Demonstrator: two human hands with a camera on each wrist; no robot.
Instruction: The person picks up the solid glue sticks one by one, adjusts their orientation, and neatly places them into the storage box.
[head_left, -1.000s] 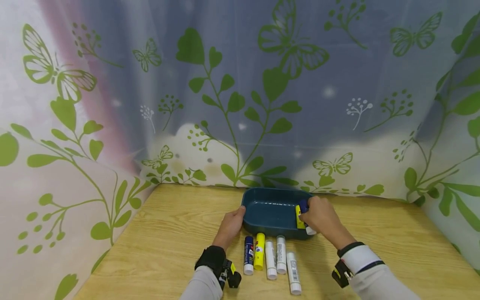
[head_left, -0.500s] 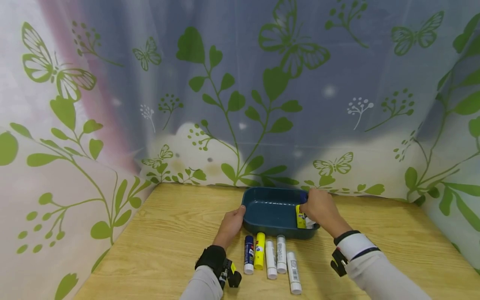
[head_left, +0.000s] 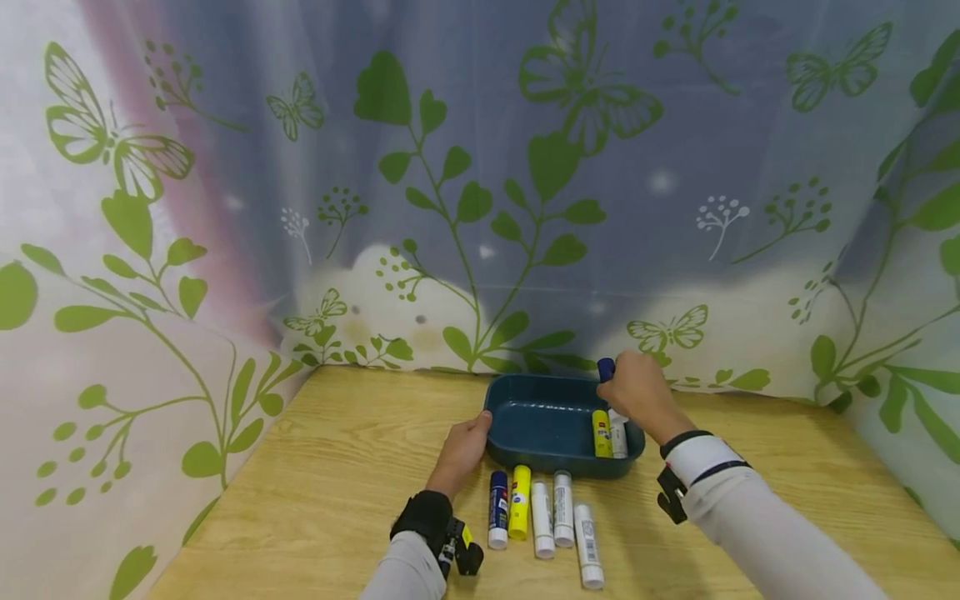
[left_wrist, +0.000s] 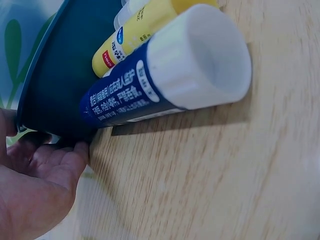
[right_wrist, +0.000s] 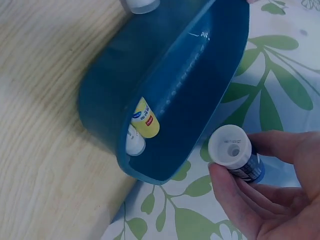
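A dark teal tray [head_left: 536, 429] sits on the table, its left end held by my left hand [head_left: 459, 457], thumb at the rim and fingers under the outer wall. My right hand [head_left: 641, 398] pinches a blue glue stick [right_wrist: 247, 167] between thumb and fingers. Its white end faces the camera in the right wrist view, just beyond the tray's right back corner. Inside the tray's right end, a yellow glue stick [head_left: 602, 433] and a white glue stick [head_left: 618, 437] lie side by side.
Before the tray lie a blue glue stick [head_left: 498, 510], a yellow glue stick [head_left: 519, 503] and several white glue sticks [head_left: 588, 546] on the wooden table [head_left: 337, 483]. A patterned curtain [head_left: 480, 208] hangs right behind the tray.
My right hand has raised the blue glue stick from the tray's right end to above its back right corner. The white stick inside now shows more. My left hand stays put.
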